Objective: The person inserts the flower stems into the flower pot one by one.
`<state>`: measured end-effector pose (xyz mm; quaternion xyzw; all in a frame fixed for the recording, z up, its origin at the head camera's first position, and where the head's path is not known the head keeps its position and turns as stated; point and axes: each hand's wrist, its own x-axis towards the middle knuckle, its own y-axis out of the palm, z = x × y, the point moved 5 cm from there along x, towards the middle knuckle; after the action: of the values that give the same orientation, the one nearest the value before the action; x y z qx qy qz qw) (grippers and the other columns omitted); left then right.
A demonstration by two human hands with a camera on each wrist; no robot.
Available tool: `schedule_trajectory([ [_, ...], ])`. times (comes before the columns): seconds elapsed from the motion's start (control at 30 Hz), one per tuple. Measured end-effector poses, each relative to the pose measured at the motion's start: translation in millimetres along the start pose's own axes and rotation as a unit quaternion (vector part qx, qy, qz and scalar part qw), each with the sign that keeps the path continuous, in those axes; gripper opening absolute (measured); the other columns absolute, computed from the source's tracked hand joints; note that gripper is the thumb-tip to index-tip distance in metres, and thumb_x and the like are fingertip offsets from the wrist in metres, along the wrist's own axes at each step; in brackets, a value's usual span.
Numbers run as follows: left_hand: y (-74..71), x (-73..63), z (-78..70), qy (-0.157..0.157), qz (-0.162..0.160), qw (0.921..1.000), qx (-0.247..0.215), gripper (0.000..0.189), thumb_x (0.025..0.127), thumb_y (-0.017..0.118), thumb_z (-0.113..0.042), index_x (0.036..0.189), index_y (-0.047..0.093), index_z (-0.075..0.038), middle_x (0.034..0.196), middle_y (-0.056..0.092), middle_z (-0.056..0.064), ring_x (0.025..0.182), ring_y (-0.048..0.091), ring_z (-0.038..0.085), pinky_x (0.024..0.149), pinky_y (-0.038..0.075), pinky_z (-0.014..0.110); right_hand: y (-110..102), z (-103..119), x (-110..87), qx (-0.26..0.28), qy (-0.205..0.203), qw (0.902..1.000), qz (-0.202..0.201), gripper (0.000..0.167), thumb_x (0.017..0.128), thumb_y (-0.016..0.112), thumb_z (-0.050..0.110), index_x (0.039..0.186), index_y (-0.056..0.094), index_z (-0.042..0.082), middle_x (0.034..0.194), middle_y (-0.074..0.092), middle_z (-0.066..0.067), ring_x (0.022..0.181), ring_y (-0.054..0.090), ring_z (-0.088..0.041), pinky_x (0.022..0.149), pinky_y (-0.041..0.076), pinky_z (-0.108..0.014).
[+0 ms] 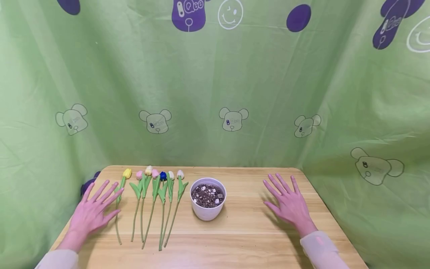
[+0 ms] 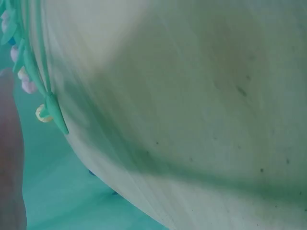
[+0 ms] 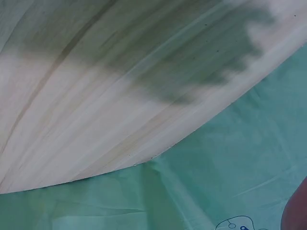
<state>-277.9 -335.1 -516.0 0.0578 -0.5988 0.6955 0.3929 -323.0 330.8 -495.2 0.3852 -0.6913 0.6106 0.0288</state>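
Note:
My left hand (image 1: 92, 215) is spread over the table's left side, its fingertips overlapping the yellow tulip (image 1: 127, 173) in the head view. To the right of that flower lies a row of several more artificial tulips, among them a blue one (image 1: 163, 176) and a white-pink one (image 1: 180, 174), green stems pointing toward me. Beside the row stands a white pot (image 1: 205, 214) filled with dark soil (image 1: 206, 196) and pale pebbles. Over the right side my right hand (image 1: 291, 205) has its fingers straight and apart, holding nothing. In the left wrist view the tulips (image 2: 55, 112) show at the upper left.
The wooden table (image 1: 248, 243) has rounded far corners. Green curtains (image 1: 198, 74) printed with bear heads hang behind it and along both sides. Under the right hand a shadow (image 3: 201, 62) falls on the tabletop near its edge.

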Motion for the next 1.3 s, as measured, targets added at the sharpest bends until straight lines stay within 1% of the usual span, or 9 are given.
schedule_trajectory([
  [0.1,-4.1,2.3,-0.4,-0.031,0.011,0.9994,-0.011,0.07,0.103,0.029,-0.069,0.16,0.037,-0.03,0.171,0.025,0.002,0.159,0.019,0.031,0.131,0.008,0.062,-1,2,2.3,0.007,0.005,0.9999,-0.004,0.075,0.095,0.05,0.065,0.156,0.046,0.021,0.166,0.039,-0.007,0.156,0.03,-0.033,0.13,0.003,-0.064],
  [0.17,-9.7,5.7,-2.2,-0.075,0.024,0.9963,-0.036,0.068,0.103,0.044,-0.059,0.162,0.032,-0.03,0.168,0.033,0.008,0.154,0.028,0.037,0.129,0.014,0.063,-4,5,5.7,0.019,0.017,0.9997,-0.004,0.075,0.094,0.055,0.061,0.157,0.045,0.021,0.166,0.039,-0.008,0.155,0.031,-0.034,0.131,0.003,-0.063],
  [0.27,-18.4,11.3,-4.4,-0.162,0.042,0.9799,-0.108,0.073,0.102,0.057,-0.045,0.165,0.025,-0.029,0.159,0.045,0.019,0.141,0.042,0.048,0.12,0.026,0.07,-10,12,14.3,0.051,0.048,0.9975,-0.001,0.076,0.094,0.061,0.056,0.158,0.042,0.02,0.164,0.041,-0.009,0.153,0.033,-0.036,0.131,0.003,-0.062],
  [0.4,-24.9,15.2,-3.9,-0.268,0.042,0.9356,-0.226,0.07,0.106,0.054,-0.04,0.166,0.019,-0.027,0.153,0.048,0.028,0.132,0.047,0.055,0.102,0.038,0.079,-16,26,28.7,0.127,0.099,0.9869,0.008,0.075,0.098,0.061,0.05,0.161,0.037,0.018,0.163,0.042,-0.012,0.152,0.033,-0.039,0.132,0.002,-0.058],
  [0.63,-21.9,10.9,-1.4,-0.364,0.023,0.851,-0.378,0.064,0.111,0.047,-0.035,0.164,0.022,-0.009,0.148,0.051,0.032,0.126,0.056,0.052,0.1,0.048,0.068,-18,51,49.4,0.266,0.149,0.9523,0.011,0.065,0.104,0.057,0.041,0.161,0.037,0.015,0.162,0.043,-0.016,0.151,0.034,-0.041,0.131,0.009,-0.06],
  [0.83,-4.6,-5.0,1.7,-0.454,0.088,0.774,-0.432,0.071,0.111,0.043,-0.043,0.164,0.017,-0.005,0.155,0.043,0.032,0.134,0.049,0.053,0.107,0.048,0.065,-13,73,63.4,0.321,0.161,0.9333,0.015,0.06,0.106,0.056,0.038,0.159,0.04,0.014,0.161,0.042,-0.018,0.149,0.038,-0.042,0.128,0.016,-0.064],
  [0.97,6.7,-13.4,1.3,-0.481,0.126,0.7316,-0.466,0.074,0.111,0.045,-0.039,0.164,0.011,-0.001,0.158,0.037,0.033,0.138,0.047,0.052,0.103,0.058,0.049,-7,89,69.8,0.341,0.154,0.9271,0.02,0.06,0.106,0.057,0.038,0.159,0.041,0.016,0.16,0.045,-0.018,0.147,0.041,-0.043,0.127,0.021,-0.064],
  [1.1,15.9,-16.1,-2.0,-0.484,0.139,0.7028,-0.502,0.076,0.11,0.049,-0.031,0.163,0.007,0.003,0.158,0.034,0.037,0.138,0.049,0.052,0.094,0.063,0.032,0,104,73.8,0.354,0.144,0.9233,0.033,0.06,0.104,0.059,0.038,0.157,0.043,0.016,0.158,0.047,-0.017,0.147,0.043,-0.042,0.126,0.025,-0.065],
  [1.3,25.8,-13.2,-10.2,-0.481,0.144,0.6881,-0.524,0.076,0.108,0.055,-0.02,0.16,0.008,0.009,0.155,0.034,0.04,0.136,0.05,0.052,0.096,0.062,0.036,9,121,76.9,0.368,0.14,0.9177,0.053,0.06,0.104,0.061,0.04,0.157,0.044,0.018,0.158,0.048,-0.014,0.147,0.044,-0.039,0.127,0.024,-0.06],
])
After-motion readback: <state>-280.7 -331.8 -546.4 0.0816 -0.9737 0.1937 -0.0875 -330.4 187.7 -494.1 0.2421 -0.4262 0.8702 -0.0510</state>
